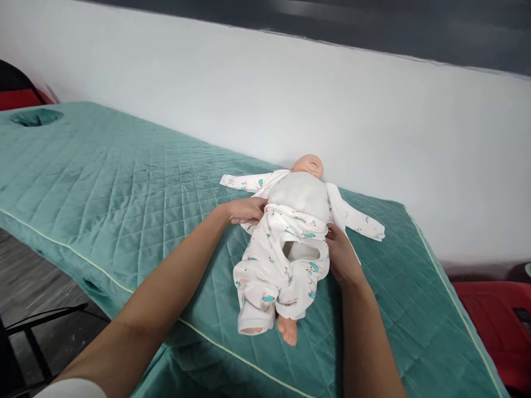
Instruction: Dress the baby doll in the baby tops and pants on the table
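A baby doll (310,165) lies on its back on a green quilted bed cover (136,182). It wears white printed pants (259,265) with an opening at the crotch, and a white printed jacket (360,220) spread open beneath it, sleeves out to both sides. One bare foot (287,330) sticks out of a pant leg; the other foot is mostly hidden. My left hand (248,210) has its fingers closed at the waistband on one side. At the opposite side of the waistband, my right hand (341,253) is curled against the pants, its fingertips partly hidden.
The bed runs along a white wall (373,121), with a face hole (36,116) at its far left end. A red chair (493,326) stands beyond the right edge. Black metal legs (31,342) show at lower left.
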Available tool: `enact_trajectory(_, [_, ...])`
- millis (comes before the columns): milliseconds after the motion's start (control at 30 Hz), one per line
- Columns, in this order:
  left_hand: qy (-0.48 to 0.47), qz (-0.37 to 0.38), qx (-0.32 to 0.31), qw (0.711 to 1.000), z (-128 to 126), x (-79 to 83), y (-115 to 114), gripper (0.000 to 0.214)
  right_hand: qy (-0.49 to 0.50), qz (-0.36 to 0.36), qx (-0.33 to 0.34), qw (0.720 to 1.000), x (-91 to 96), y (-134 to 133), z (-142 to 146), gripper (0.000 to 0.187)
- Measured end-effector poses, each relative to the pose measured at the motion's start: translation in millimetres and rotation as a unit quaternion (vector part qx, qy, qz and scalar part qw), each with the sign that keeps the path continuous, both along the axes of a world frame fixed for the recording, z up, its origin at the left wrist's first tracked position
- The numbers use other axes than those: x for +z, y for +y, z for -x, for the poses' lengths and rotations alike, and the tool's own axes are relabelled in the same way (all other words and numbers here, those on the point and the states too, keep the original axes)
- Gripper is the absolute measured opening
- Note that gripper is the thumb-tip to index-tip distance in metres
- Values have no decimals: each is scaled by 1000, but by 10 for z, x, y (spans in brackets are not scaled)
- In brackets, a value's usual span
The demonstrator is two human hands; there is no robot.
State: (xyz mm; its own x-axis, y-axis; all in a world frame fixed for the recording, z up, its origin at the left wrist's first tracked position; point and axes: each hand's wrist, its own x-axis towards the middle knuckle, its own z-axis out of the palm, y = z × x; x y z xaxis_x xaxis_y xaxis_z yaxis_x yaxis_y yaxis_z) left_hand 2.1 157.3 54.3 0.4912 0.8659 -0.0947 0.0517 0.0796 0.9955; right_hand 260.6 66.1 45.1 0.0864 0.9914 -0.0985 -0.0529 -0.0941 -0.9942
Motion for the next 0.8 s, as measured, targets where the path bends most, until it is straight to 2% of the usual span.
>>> enact_trajectory(100, [-34, 62, -64, 995, 6, -26, 17, 26, 20, -7, 4, 1000, 40, -4, 17, 44])
enact_trajectory(200, [-91, 92, -58, 990, -11, -74, 16, 31, 30, -14, 1, 999, 80, -15, 38, 47])
enact_trajectory(367, [-144, 111, -91, 979, -34, -154, 34, 29, 27, -26, -10, 999, 124, -37, 70, 47])
enact_trajectory(500, [-153, 97, -85, 980, -36, -156, 16, 27, 35, -36, -25, 998, 135, -38, 95, 50])
enact_trajectory(800, [-101, 86, -38, 990, -85, -95, -81, 13, 31, -40, -50, 997, 57, -30, 107, 34])
